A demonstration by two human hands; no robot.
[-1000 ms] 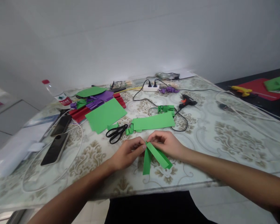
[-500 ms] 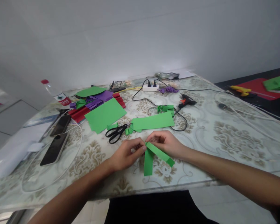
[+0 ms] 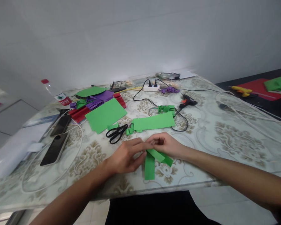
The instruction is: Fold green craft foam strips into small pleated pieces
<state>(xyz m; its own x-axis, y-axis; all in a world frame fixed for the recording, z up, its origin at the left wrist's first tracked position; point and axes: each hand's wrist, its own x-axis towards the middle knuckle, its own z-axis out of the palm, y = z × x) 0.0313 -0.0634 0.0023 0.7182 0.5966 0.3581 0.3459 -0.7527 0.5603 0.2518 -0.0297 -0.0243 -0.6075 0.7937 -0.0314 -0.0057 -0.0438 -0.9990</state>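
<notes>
Between my hands, near the table's front edge, is a folded green paper strip (image 3: pixel 150 167); one tail hangs straight toward me and the other slants right. My left hand (image 3: pixel 128 155) pinches it from the left, its fingers reaching across the fold. From the right, my right hand (image 3: pixel 167 144) is closed on the same fold, its fingertips partly hidden. Just beyond my hands lie black-handled scissors (image 3: pixel 116 134) and a wider green paper strip (image 3: pixel 154 122), with curled green paper pieces (image 3: pixel 166 109) behind it.
Green paper sheets (image 3: pixel 105 115) overlap purple and red paper at the left. Two phones (image 3: pixel 55 150) lie by a white cable, with a bottle (image 3: pixel 61 96) behind. A black glue gun (image 3: pixel 188 101) and a power strip (image 3: pixel 151 88) stand farther back. A yellow glue gun (image 3: pixel 241 90) rests at right.
My left fingers have moved right, over the fold, toward my right hand. The slanting tail of the green strip has shifted and bent, and the straight tail sits slightly lower.
</notes>
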